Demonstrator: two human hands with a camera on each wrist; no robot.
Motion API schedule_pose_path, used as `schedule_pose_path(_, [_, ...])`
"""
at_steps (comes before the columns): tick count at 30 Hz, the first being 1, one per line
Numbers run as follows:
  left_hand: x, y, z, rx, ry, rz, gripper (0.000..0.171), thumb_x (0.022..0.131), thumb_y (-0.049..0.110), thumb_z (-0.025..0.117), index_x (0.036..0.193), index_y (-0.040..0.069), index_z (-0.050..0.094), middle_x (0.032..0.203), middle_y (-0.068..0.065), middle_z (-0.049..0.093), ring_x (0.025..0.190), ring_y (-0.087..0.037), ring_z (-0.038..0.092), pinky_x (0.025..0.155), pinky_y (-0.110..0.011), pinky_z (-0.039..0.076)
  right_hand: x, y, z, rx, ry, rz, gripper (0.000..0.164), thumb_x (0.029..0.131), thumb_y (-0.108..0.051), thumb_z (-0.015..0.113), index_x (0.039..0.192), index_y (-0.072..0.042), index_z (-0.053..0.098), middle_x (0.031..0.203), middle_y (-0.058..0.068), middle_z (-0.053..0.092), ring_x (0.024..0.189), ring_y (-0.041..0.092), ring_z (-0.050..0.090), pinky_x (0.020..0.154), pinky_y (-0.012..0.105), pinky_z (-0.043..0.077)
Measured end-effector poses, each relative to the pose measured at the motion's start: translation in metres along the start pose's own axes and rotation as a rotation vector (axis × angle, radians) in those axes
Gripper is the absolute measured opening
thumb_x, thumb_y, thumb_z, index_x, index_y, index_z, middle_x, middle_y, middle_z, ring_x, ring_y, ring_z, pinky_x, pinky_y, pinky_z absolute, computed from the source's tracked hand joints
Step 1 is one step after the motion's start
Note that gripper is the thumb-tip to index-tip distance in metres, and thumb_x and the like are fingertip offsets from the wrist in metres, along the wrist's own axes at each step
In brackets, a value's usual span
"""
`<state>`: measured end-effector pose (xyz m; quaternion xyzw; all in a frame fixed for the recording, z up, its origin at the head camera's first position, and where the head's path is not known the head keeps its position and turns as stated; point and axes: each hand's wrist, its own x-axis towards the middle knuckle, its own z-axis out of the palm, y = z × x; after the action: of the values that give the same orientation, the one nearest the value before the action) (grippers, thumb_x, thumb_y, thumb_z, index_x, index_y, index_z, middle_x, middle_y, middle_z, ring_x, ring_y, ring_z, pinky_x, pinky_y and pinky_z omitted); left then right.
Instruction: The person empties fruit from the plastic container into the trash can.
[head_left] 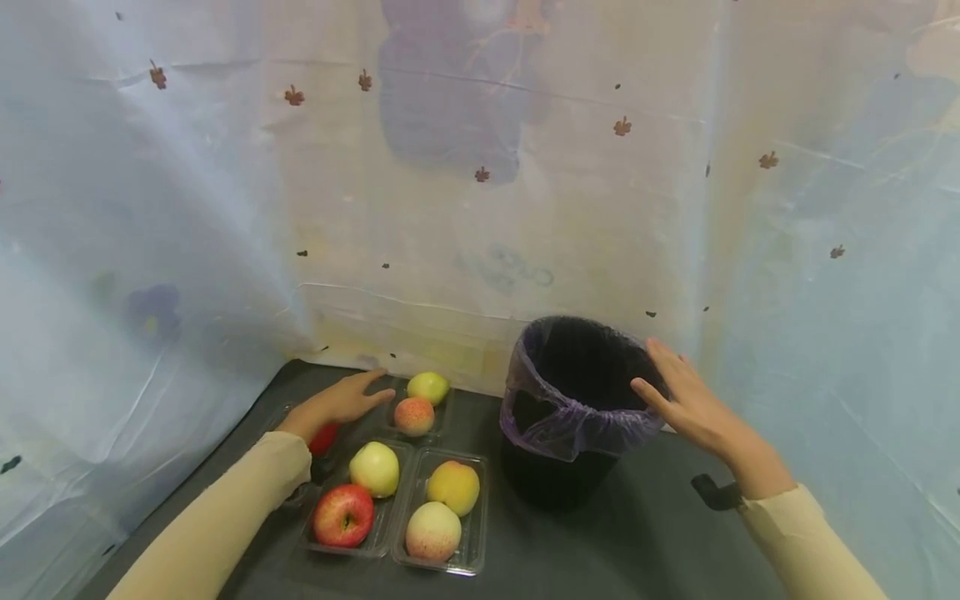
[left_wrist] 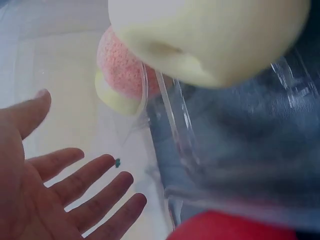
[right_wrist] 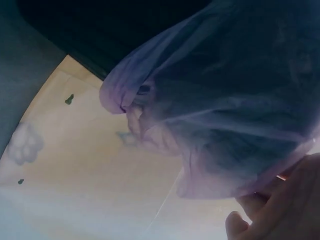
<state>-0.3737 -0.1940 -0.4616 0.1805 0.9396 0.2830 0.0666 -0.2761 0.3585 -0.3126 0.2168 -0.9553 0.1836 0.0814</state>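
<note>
My left hand (head_left: 341, 402) hovers palm down with fingers spread, holding nothing, just left of a clear tray (head_left: 442, 427) with a peach (head_left: 414, 416) and a yellow-green fruit (head_left: 428, 388). Under its wrist shows part of a red fruit (head_left: 324, 438), mostly hidden. My right hand (head_left: 693, 412) is at the right rim of a black bin (head_left: 551, 479) lined with a purple plastic bag (head_left: 577, 425). Its fingers are straight. In the right wrist view the hand (right_wrist: 285, 200) lies against the bag's edge; whether it touches is hard to tell.
Nearer me, one clear tray (head_left: 393, 521) holds a red apple (head_left: 343, 516) and a yellow-green apple (head_left: 374, 469). Beside it, another tray (head_left: 477, 533) carries a yellow peach (head_left: 453, 487) and a pale peach (head_left: 433, 532). A patterned plastic sheet (head_left: 450, 225) hangs behind the dark table (head_left: 675, 533).
</note>
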Motion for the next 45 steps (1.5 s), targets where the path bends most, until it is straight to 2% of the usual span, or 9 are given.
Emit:
schedule_pose_path(9, [0.016,0.002,0.017,0.018,0.066,-0.048,0.057,0.113,0.022,0.057,0.159,-0.007,0.042,0.146,-0.031,0.060,0.134,-0.052,0.057,0.109,-0.065,0.047,0.013,-0.003,0.004,-0.027,-0.046,0.064,0.091,0.111,-0.052,0.050,0.171,0.000,0.005,0.177,0.027,0.005,0.163,0.048,0.004,0.130,0.062,-0.001])
schedule_pose_path(16, [0.022,0.005,0.025,0.023,0.094,-0.145,0.052,0.114,0.023,0.055,0.155,-0.008,0.048,0.141,-0.029,0.063,0.131,-0.050,0.060,0.104,-0.064,0.051,0.015,-0.003,0.009,-0.044,-0.095,0.165,0.095,0.109,-0.062,0.047,0.172,-0.002,0.007,0.177,0.026,0.002,0.159,0.058,0.003,0.122,0.078,0.007])
schedule_pose_path(22, [0.031,0.001,0.028,0.019,0.084,-0.129,0.051,0.113,0.021,0.056,0.151,-0.012,0.050,0.138,-0.031,0.064,0.125,-0.047,0.064,0.102,-0.060,0.053,0.017,-0.004,0.007,-0.051,-0.133,0.203,0.099,0.108,-0.066,0.046,0.172,-0.002,0.006,0.178,0.025,0.000,0.157,0.063,0.002,0.120,0.081,0.007])
schedule_pose_path(25, [0.036,-0.001,0.028,0.031,0.073,-0.107,0.050,0.112,0.019,0.058,0.149,-0.014,0.051,0.135,-0.032,0.065,0.121,-0.046,0.066,0.100,-0.058,0.054,0.017,-0.004,0.007,-0.059,-0.140,0.203,0.100,0.107,-0.067,0.047,0.172,-0.001,0.007,0.178,0.026,0.000,0.159,0.059,0.003,0.121,0.079,0.008])
schedule_pose_path(31, [0.037,-0.005,0.026,0.052,0.036,-0.115,0.046,0.109,0.016,0.062,0.140,-0.017,0.057,0.137,-0.034,0.063,0.121,-0.046,0.066,0.102,-0.055,0.053,0.019,-0.003,0.008,-0.019,-0.129,0.192,0.099,0.107,-0.066,0.048,0.172,-0.002,0.007,0.179,0.022,-0.002,0.163,0.050,0.004,0.124,0.074,0.010])
schedule_pose_path(35, [0.033,-0.005,0.025,-0.066,-0.007,-0.147,0.048,0.108,0.014,0.063,0.140,-0.021,0.053,0.101,-0.026,0.074,0.085,-0.031,0.073,0.079,-0.043,0.061,0.022,-0.004,0.008,0.008,-0.133,0.192,0.100,0.108,-0.065,0.048,0.172,-0.003,0.003,0.179,0.022,-0.004,0.163,0.050,0.001,0.124,0.074,0.009])
schedule_pose_path(38, [0.031,-0.004,0.027,-0.175,-0.029,-0.158,0.052,0.109,0.012,0.063,0.144,-0.022,0.047,0.076,-0.014,0.069,0.067,-0.020,0.070,0.065,-0.036,0.061,0.023,-0.005,0.008,0.011,-0.143,0.200,0.102,0.108,-0.065,0.048,0.172,-0.003,0.000,0.178,0.023,-0.006,0.162,0.051,0.000,0.124,0.075,0.007])
schedule_pose_path(41, [0.031,-0.004,0.028,-0.199,-0.040,-0.150,0.053,0.109,0.013,0.063,0.145,-0.022,0.046,0.073,-0.008,0.064,0.064,-0.016,0.067,0.063,-0.034,0.061,0.023,-0.005,0.008,0.010,-0.150,0.210,0.102,0.107,-0.066,0.047,0.172,-0.003,0.000,0.178,0.024,-0.006,0.162,0.052,0.000,0.123,0.076,0.007])
schedule_pose_path(45, [0.031,-0.005,0.030,-0.208,-0.042,-0.150,0.050,0.109,0.012,0.063,0.145,-0.020,0.048,0.072,-0.008,0.063,0.062,-0.016,0.067,0.063,-0.035,0.061,0.022,-0.003,0.009,0.015,-0.140,0.207,0.100,0.108,-0.065,0.046,0.172,-0.002,0.001,0.178,0.024,-0.005,0.162,0.053,0.000,0.123,0.076,0.007])
